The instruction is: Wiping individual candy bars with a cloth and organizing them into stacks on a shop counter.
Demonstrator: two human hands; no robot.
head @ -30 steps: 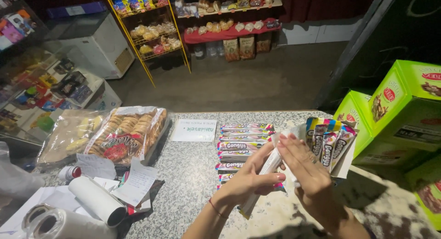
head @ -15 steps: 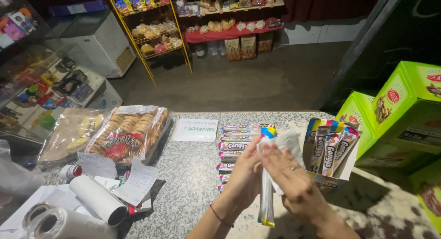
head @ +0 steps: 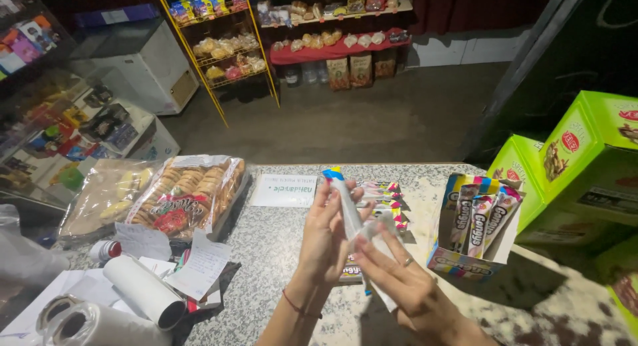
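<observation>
- Holding a long candy stick (head: pixel 347 206) upright over the desk (head: pixel 279 246), both hands are closed on it near the middle of the view.
- Left hand (head: pixel 324 236) wraps its fingers around the stick's middle, with the colourful tip poking out above the fingertips.
- Right hand (head: pixel 399 279) pinches the lower part of the stick, where the white wrapper bunches between thumb and fingers; a ring shows on 1 finger.
- A thin red string circles the left wrist.
- Just behind the hands, a row of similar wrapped sticks (head: pixel 382 196) lies flat on the speckled stone desk.
- To the right, an open display box (head: pixel 473 236) stands on the desk with more sticks upright inside it.
- Green cartons (head: pixel 585 160) are stacked at the far right edge.
- A white printed card (head: pixel 284 190) lies flat behind the hands.
- To the left, a clear bag of biscuits (head: pixel 189 196) rests on the desk, and beside it a second bag of pale pastries (head: pixel 109 200).
- Paper slips (head: pixel 199 266) and a white paper roll (head: pixel 143 289) lie at the near left.
- Across the floor, a yellow wire rack (head: pixel 219 47) holds snack packets.
</observation>
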